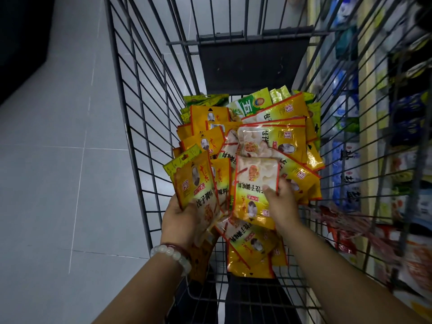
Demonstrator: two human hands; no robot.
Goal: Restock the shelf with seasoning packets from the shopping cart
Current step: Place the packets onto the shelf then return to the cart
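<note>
Reaching into a wire shopping cart (131, 127), a person gathers seasoning packets from the heap inside. The left hand (181, 220) grips a fanned bunch of yellow packets (198, 183), fingers curled round their lower edges, the topmost showing a portrait and red-and-black lettering. A white bead bracelet (171, 254) circles that wrist, with a darker red band just beside it. The right hand (281, 202) pinches a single packet (256, 183) with a white dumpling picture on its upper half, thumb on the face and fingers behind; this packet stands nearly upright, lifted above the heap and close beside the left hand's bunch.

Below and beyond both hands, the remaining pile of packets (275, 136) lies loose on the cart floor, mostly yellow with red trim, overlapping at all angles. A few green packets (247, 102) show at the far end of the pile, near the dark panel (252, 59) at the cart's front wall. Another yellow packet (250, 249) lies flat under the right forearm.

Store shelves (364, 118) run along the cart's right side, seen through the wires; blue-and-white bags appear to fill them, though blur hides the details. Pale floor tiles (58, 160) spread to the left.
</note>
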